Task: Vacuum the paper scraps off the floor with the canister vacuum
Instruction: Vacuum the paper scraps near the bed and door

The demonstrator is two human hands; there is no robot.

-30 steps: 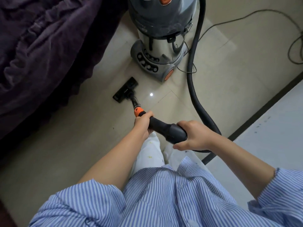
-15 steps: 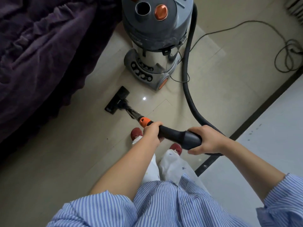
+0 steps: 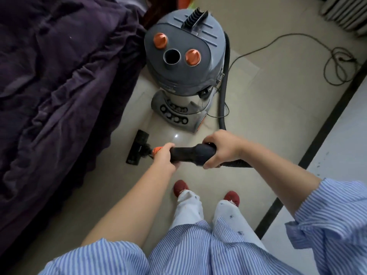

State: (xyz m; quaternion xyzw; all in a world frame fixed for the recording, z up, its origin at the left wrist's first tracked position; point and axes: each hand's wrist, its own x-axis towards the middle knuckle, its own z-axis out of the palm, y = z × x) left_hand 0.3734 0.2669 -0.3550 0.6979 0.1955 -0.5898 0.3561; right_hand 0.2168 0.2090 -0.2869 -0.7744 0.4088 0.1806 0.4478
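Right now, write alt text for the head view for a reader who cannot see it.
Seen from above, a person grips a black vacuum wand with both hands, left hand near its orange collar, right hand farther back. The floor nozzle rests on the tile beside a purple bedspread. The grey canister vacuum stands just ahead.

The black wand handle (image 3: 191, 154) is gripped by both hands: the left hand (image 3: 164, 156) at the orange collar (image 3: 157, 150), the right hand (image 3: 221, 148) at the hose end. The floor nozzle (image 3: 138, 147) is set on the tiled floor (image 3: 268, 108) beside the purple bedspread (image 3: 59, 86). The grey canister vacuum (image 3: 184, 62) is seen just beyond, its hose (image 3: 224, 92) curving down its right side.
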